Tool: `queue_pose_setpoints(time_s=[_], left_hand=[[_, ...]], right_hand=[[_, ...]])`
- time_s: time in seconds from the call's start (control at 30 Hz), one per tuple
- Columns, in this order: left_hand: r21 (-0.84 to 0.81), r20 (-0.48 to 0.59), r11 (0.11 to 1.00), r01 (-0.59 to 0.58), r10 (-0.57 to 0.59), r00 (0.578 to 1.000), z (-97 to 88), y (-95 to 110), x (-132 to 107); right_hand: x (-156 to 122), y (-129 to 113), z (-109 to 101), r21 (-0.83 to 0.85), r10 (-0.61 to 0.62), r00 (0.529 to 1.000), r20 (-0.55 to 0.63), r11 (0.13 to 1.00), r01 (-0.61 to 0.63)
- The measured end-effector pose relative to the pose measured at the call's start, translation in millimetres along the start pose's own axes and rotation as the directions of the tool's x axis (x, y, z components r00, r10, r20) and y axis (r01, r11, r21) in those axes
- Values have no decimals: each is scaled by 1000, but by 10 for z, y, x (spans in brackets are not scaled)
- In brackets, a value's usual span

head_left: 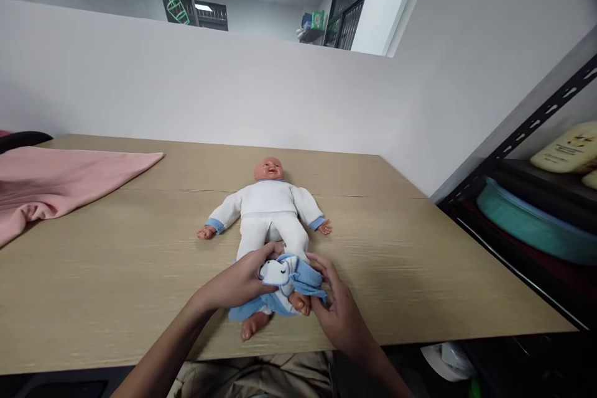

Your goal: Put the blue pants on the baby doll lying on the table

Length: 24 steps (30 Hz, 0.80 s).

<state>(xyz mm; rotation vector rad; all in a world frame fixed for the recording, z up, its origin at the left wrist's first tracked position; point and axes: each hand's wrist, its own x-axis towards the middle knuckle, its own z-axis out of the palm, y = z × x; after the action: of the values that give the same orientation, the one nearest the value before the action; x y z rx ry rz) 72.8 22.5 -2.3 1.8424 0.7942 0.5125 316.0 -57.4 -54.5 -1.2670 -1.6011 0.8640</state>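
A baby doll [269, 199] in a white long-sleeved outfit with blue cuffs lies on its back, head away from me. Bunched around its lower legs is a blue-and-white fleecy garment [305, 277] bearing a white cartoon face patch. My left hand [249, 273] grips the garment beside the patch, thumb on top. On the other side, my right hand [333, 301] pinches the blue fabric near one of the doll's feet [299, 302]. The other foot [255, 325] sticks out below the cloth. Some of my fingertips are hidden by the fabric.
The doll lies on a wooden table [140, 298]. A pink cloth [69, 177] spreads over its left side. At right stands a black shelf rack [508, 199] with a yellowish bottle [566, 148] and a teal basin [536, 224]. A white partition [196, 87] rises behind.
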Motion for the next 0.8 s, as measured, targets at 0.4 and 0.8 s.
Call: queue_pose_setpoints(time_s=[0.4, 0.8], left_hand=[[189, -52, 982, 25, -15, 999, -30, 19, 90], [258, -314, 959, 119, -34, 949, -266, -253, -668]], right_hand=[[390, 209, -359, 190, 36, 916, 399, 974, -121], [663, 54, -545, -114, -212, 909, 358, 957, 268]])
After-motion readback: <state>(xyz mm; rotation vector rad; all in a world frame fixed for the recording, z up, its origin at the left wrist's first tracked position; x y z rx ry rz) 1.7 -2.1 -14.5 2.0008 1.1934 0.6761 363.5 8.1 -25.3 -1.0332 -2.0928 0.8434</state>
